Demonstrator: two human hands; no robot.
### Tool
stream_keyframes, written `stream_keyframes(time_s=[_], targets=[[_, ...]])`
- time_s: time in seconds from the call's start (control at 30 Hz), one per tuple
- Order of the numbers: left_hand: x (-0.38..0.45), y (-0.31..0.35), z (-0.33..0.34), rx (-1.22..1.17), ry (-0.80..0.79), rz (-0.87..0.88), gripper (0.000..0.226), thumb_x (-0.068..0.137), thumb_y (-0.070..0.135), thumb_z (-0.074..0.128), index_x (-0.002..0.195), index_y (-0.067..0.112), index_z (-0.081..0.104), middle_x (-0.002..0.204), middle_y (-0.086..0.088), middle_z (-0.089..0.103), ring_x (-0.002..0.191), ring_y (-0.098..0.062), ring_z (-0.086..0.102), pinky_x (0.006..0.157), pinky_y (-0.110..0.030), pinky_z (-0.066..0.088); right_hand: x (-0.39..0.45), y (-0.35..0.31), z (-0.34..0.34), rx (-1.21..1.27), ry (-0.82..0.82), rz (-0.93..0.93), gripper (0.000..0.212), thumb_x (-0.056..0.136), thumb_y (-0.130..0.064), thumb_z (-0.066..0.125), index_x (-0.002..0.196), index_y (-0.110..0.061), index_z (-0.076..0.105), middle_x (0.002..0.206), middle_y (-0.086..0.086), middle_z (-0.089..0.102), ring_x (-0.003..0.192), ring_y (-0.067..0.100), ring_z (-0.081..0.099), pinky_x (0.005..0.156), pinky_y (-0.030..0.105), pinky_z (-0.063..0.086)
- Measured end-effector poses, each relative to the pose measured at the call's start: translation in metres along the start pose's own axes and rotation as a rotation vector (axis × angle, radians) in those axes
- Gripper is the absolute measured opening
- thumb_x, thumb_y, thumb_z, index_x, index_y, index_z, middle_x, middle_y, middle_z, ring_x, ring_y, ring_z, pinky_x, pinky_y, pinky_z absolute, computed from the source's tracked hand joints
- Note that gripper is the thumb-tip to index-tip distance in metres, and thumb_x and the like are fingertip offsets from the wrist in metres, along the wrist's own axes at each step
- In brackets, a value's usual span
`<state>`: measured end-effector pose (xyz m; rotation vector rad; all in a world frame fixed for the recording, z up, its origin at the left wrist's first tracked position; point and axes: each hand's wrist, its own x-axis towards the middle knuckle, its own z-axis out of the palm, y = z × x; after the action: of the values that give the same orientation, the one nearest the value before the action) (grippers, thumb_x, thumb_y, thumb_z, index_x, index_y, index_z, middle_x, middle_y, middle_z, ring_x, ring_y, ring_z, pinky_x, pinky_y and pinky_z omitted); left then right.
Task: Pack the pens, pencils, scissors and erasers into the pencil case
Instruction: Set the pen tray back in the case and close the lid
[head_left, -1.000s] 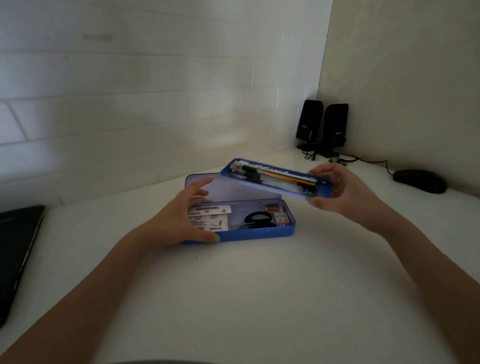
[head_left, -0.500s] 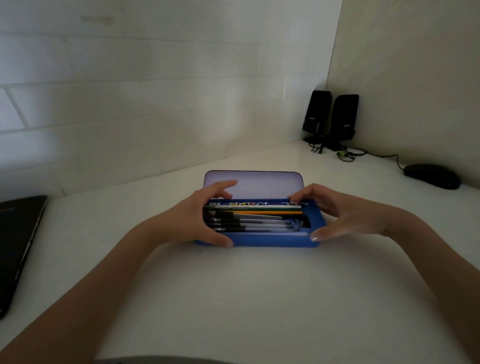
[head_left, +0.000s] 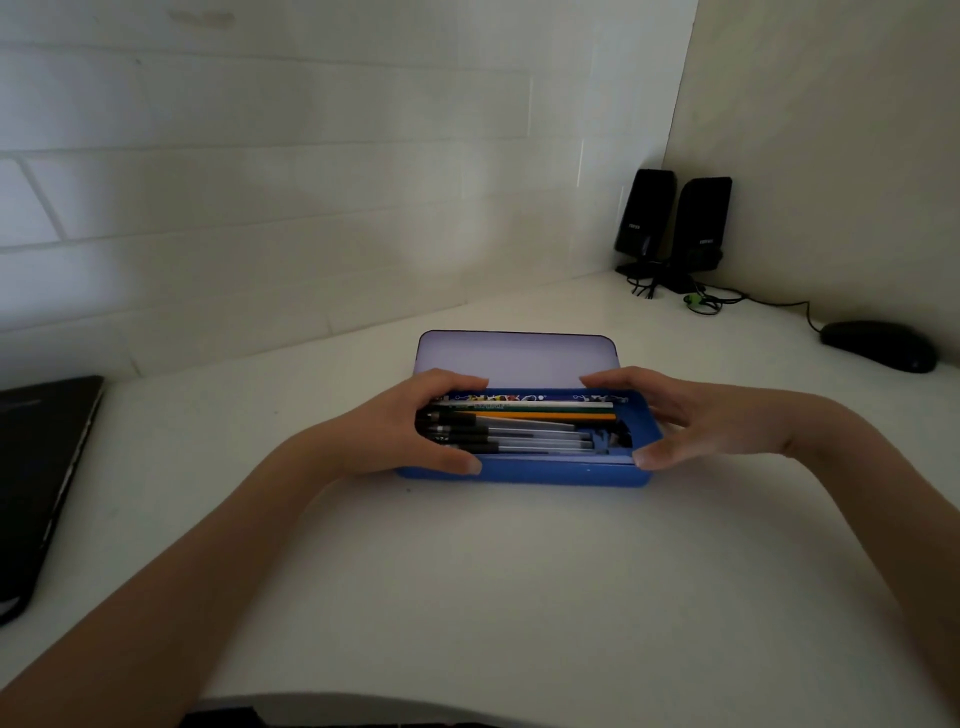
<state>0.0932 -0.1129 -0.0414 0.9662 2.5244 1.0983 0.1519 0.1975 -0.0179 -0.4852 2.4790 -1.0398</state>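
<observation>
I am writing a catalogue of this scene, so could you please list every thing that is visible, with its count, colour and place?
pencil case: 1, blue, centre of the desk, open.
lid: 1, pale inside, tilted up behind the case.
pens: several, black and clear, lying lengthwise in the near part of the case; exact count unclear.
pencils: about three, white, green and orange, in the far part of the case.
speakers: 2, black, far right corner of the desk.
cables: a few, black and green, below the speakers.
mouse: 1, black, far right.
laptop: 1, black, closed, left edge.
desk: 1, white.
left hand: 1, grips the case's left end.
right hand: 1, grips the case's right end.
</observation>
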Motion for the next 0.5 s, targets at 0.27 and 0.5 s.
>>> stream_keyframes(time_s=[0.27, 0.5], targets=[[0.0012, 0.0011, -0.0059, 0.039, 0.049, -0.012, 0.083, 0.044, 0.055, 0.078, 0.122, 0.044, 0.049, 0.117, 0.029, 0.052, 0.104, 0.016, 0.050, 0.082, 0.002, 0.036, 0.0042, 0.0038, 0.0083, -0.035, 0.028, -0.012, 0.092, 0.061, -0.055, 0.076, 0.138, -0.053, 0.024, 0.149, -0.023, 0.026, 0.139, -0.003, 0.023, 0.119, 0.037, 0.020], [0.0002, 0.0012, -0.0060, 0.051, 0.011, 0.004, 0.089, 0.049, 0.046, 0.083, 0.128, 0.044, 0.043, 0.122, 0.035, 0.047, 0.109, 0.021, 0.045, 0.086, 0.004, 0.032, -0.0007, -0.0049, 0.0095, -0.080, 0.044, 0.019, 0.091, 0.070, -0.048, 0.066, 0.142, -0.050, 0.010, 0.151, -0.024, 0.021, 0.138, -0.004, 0.020, 0.116, 0.026, 0.016]])
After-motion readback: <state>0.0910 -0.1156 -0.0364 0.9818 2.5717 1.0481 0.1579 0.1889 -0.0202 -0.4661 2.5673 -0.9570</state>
